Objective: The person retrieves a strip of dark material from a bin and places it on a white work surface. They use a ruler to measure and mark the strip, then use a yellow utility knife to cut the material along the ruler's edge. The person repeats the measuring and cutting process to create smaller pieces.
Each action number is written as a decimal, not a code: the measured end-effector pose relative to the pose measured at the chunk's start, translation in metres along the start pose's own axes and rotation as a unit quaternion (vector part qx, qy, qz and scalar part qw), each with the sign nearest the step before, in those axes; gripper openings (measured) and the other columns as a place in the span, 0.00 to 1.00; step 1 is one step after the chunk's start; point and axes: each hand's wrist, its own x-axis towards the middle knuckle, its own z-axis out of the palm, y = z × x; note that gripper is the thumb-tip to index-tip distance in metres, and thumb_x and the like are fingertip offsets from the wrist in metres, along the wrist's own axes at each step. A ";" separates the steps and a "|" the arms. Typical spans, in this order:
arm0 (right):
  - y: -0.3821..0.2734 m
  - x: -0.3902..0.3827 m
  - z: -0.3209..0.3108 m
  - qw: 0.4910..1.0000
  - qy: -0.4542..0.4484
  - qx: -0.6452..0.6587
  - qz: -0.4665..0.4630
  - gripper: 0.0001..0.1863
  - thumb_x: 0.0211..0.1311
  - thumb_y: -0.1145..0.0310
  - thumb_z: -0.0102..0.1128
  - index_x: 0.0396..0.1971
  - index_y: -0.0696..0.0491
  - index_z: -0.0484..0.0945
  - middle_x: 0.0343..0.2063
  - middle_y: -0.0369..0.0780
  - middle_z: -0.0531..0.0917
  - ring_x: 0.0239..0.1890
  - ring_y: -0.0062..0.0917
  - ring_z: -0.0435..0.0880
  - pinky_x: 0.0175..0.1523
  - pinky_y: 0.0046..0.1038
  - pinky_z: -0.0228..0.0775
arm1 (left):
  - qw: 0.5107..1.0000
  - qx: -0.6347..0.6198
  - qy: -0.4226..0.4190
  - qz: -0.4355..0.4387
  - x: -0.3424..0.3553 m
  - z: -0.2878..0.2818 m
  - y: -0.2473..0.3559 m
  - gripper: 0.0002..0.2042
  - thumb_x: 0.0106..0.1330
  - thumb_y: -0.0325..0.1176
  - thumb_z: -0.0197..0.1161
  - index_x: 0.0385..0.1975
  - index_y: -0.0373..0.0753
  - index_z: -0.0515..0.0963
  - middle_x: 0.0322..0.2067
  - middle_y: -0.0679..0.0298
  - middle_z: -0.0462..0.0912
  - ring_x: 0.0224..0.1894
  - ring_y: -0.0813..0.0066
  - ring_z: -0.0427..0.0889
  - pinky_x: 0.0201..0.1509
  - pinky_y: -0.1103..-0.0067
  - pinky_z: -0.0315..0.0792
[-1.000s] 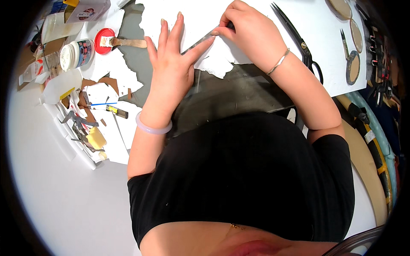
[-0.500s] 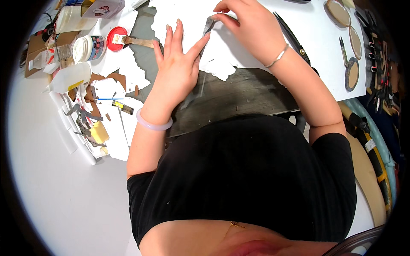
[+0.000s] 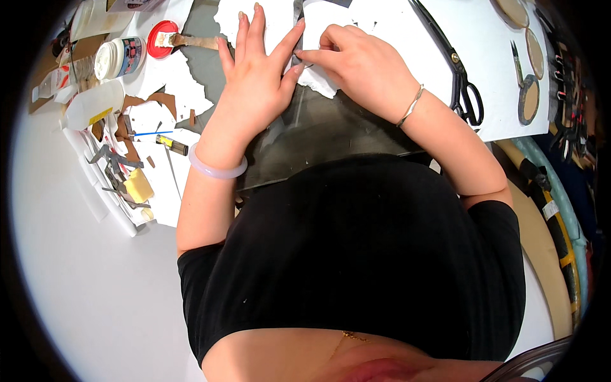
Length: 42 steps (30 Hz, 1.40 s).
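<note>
Your left hand (image 3: 258,86) lies spread with its fingers apart over the torn white paper (image 3: 277,25), the index fingertip beside the narrow dark grey strip (image 3: 298,9). Your right hand (image 3: 372,67) is half curled, its index fingertip at the nearer part of that strip, close to your left thumb — whether the strip is pinched there, I cannot tell. The strip runs away from you, between the sheets, toward the upper edge of view.

If your left fingers slip, the paper could slide or crease beneath them and leave the strip skewed; a sideways push from your right fingertip could do the same. The ragged paper edge may tear further if dragged.

The strip looks thin and flexible, the paper matt and rough-edged. Nearer your body, the dark grey worktop (image 3: 344,127) is smooth but scuffed. To the right lie long black metal scissors (image 3: 454,58), slim pointed tweezers (image 3: 516,63) and a tan oval disc with a dark rim (image 3: 529,100); to the left, a flat wooden stick (image 3: 197,42) rests on a round red lid (image 3: 153,41) — near a squat white plastic tub (image 3: 121,58)
</note>
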 end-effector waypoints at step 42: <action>0.043 0.075 -0.032 0.988 -0.134 0.079 0.018 0.09 0.63 0.64 0.66 0.41 0.49 0.86 0.37 0.46 0.87 0.41 0.45 0.85 0.48 0.42 0.76 | 0.999 0.032 0.018 0.004 0.003 0.002 -0.017 0.38 0.50 0.52 0.78 0.67 0.66 0.76 0.77 0.48 0.56 0.79 0.39 0.52 0.78 0.40 0.44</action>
